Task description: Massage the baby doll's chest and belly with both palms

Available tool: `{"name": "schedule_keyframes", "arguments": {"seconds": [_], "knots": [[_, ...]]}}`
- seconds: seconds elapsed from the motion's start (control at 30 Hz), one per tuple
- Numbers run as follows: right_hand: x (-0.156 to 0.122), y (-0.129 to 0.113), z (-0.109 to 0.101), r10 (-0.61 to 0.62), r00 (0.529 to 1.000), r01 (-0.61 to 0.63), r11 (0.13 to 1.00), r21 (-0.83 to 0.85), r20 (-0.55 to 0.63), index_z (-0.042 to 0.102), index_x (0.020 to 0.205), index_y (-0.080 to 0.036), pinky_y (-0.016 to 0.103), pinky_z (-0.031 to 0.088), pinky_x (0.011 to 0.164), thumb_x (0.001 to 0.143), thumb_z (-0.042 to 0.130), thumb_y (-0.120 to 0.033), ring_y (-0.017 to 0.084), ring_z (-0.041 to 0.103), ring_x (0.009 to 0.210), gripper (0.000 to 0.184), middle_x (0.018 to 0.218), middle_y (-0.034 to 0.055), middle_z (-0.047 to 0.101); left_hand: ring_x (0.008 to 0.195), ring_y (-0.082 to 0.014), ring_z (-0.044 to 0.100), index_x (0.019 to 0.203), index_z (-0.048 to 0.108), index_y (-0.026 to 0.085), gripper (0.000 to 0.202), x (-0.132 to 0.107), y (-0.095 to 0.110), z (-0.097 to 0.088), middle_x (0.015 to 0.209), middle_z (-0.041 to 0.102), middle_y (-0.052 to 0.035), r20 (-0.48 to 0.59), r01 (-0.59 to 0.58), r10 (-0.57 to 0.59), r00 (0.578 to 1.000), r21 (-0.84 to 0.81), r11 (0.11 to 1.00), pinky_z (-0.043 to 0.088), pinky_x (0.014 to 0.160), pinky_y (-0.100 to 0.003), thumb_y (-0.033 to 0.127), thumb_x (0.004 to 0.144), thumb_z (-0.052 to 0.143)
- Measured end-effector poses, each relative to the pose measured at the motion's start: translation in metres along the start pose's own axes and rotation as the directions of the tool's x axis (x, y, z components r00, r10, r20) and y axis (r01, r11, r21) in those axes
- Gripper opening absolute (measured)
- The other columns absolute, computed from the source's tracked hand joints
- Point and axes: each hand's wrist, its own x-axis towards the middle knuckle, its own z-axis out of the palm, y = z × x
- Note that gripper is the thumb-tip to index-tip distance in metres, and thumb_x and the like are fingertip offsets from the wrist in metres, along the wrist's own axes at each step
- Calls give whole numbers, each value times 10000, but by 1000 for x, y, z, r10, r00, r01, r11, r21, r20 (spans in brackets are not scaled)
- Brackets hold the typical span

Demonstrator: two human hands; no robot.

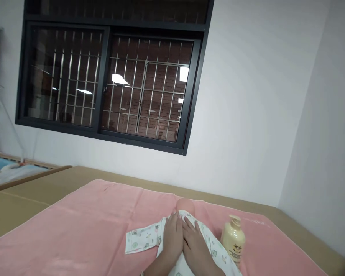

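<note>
What looks like a baby doll lies on the pink blanket, its round smooth head showing just past my fingertips. It is in a white printed garment, with one sleeve stretched out to the left. My left hand rests flat on the chest of the garment, fingers stretched away from me. Beside it, touching it, my right hand lies flat too. Neither hand grips anything. To the right of the garment a pale yellow pump bottle stands upright. The doll's lower part is out of view.
The blanket covers a tan padded surface that meets the white wall. A dark-framed window with metal bars is in that wall. At the far left, a wooden-edged crib or box holds blue and white cloth.
</note>
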Motion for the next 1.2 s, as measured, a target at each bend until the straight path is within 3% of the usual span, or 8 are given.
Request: {"name": "schedule_keyframes", "arguments": {"seconds": [0.1, 0.3, 0.43, 0.53, 0.77, 0.9, 1.0, 1.2], "knots": [[9, 11, -3, 118, 992, -117, 993, 10, -40, 435, 1432, -285, 487, 204, 1171, 975, 249, -387, 209, 284, 1424, 504, 1500, 12, 385, 1330, -240, 435, 1176, 631, 196, 460, -2, 2, 0, 1340, 581, -86, -25, -39, 38, 999, -5, 999, 198, 1184, -365, 441, 919, 339], [13, 16, 15, 414, 891, -443, 882, -160, -187, 500, 1384, -108, 500, 262, 1134, 952, 249, -356, 296, 402, 1354, 557, 1427, 152, 474, 1253, -242, 493, 1083, 657, 190, 441, -4, 2, -1, 1272, 617, -95, -63, -88, 89, 994, 20, 996, 254, 1142, -343, 435, 922, 327], [5, 1, 9, 186, 981, -194, 966, -169, -59, 414, 1453, -238, 539, 236, 1137, 924, 336, -284, 302, 279, 1420, 537, 1495, 62, 396, 1227, -236, 503, 1174, 613, 181, 480, -5, 0, -1, 1276, 609, -90, -51, -81, 82, 995, 27, 996, 327, 1084, -340, 476, 916, 336], [1, -5, 0, 66, 997, -68, 995, -75, -34, 398, 1450, -329, 544, 223, 1148, 941, 325, -272, 260, 232, 1441, 517, 1500, -8, 386, 1190, -241, 522, 1166, 612, 185, 475, -5, 1, -2, 1243, 624, -88, -41, -78, 80, 996, 30, 996, 361, 1045, -347, 483, 906, 349], [3, 17, 16, 103, 966, -67, 986, 156, -236, 459, 1420, -247, 495, 224, 1172, 969, 322, -427, 242, 384, 1371, 505, 1445, 56, 470, 1130, -260, 553, 1086, 651, 199, 465, -5, 4, -4, 1163, 660, -89, -46, -130, 131, 990, 22, 991, 384, 1011, -367, 503, 903, 350], [7, 32, 25, 297, 906, -217, 938, 272, -301, 547, 1345, -166, 438, 277, 1155, 963, 253, -439, 239, 435, 1331, 553, 1399, 97, 518, 1185, -256, 520, 1173, 620, 170, 467, -4, -4, 1, 1244, 623, -107, -66, -129, 131, 989, 41, 991, 320, 1081, -384, 443, 909, 348], [8, 27, 24, 378, 890, -353, 925, 141, -255, 541, 1347, -129, 433, 250, 1157, 943, 289, -383, 262, 389, 1361, 540, 1426, 125, 482, 1183, -252, 518, 1171, 614, 167, 458, -2, -9, 3, 1242, 620, -114, -88, -132, 133, 987, 17, 991, 323, 1078, -391, 429, 916, 338], [9, -1, 16, 107, 992, -107, 994, 11, -68, 430, 1443, -222, 421, 101, 1195, 920, 303, -228, 208, 268, 1429, 537, 1502, 22, 387, 1030, -233, 594, 1019, 633, 195, 445, 0, -14, 1, 1099, 668, -100, -91, -131, 117, 989, -171, 977, 426, 958, -366, 490, 929, 312]]}}
